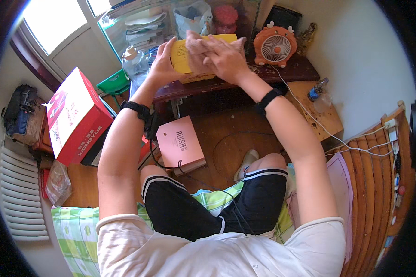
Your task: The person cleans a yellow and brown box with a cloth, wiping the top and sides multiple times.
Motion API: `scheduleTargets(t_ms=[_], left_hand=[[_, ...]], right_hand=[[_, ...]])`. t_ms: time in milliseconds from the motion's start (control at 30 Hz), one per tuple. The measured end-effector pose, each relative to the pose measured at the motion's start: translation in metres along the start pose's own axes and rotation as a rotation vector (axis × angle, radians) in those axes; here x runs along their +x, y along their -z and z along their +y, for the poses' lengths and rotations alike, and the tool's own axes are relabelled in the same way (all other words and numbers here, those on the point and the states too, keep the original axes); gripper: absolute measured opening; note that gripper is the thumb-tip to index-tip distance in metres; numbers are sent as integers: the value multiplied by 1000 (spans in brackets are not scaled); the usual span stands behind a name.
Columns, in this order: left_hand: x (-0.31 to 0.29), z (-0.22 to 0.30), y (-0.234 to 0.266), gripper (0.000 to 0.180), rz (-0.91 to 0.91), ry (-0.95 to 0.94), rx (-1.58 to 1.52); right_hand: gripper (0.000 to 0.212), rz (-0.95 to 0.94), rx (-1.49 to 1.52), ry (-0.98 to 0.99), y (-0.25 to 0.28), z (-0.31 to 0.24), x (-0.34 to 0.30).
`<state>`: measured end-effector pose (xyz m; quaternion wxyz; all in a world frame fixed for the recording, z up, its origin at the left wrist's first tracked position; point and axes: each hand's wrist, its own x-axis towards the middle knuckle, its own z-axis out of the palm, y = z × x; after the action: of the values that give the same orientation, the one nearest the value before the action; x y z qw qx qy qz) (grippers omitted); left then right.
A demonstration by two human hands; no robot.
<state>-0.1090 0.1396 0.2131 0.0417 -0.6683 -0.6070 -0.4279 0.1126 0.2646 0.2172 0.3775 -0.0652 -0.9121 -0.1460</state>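
A yellow box (182, 57) stands on the dark wooden ledge in front of me. My left hand (162, 65) grips the box's left end, thumb low and fingers along the upper edge. Across the box's front and top lies a crumpled dusty-pink cloth (197, 50). My right hand (226, 61) has the cloth under its fingers and presses it against the box. Part of the box is hidden behind the cloth and hand. Both wrists wear black straps.
An orange fan (275, 45) stands right of the box, its white cord trailing right. Left are a clear plastic jug (135, 64), a green chair (114, 83) and a large red-and-white carton (81, 117). A pink box (180, 142) sits before my knees; a bottle (317, 90) stands right.
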Motion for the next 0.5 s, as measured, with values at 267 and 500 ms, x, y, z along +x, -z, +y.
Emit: scheduleTargets(t_ms=[267,500], left_hand=[[1,-6,19,111,-57,-35,14],[7,-26,22,102,-89,-287,203]], right_hand=[[43,66,-46,-52,-5,-22,15],[43,71,59,37,-30,-65,49]])
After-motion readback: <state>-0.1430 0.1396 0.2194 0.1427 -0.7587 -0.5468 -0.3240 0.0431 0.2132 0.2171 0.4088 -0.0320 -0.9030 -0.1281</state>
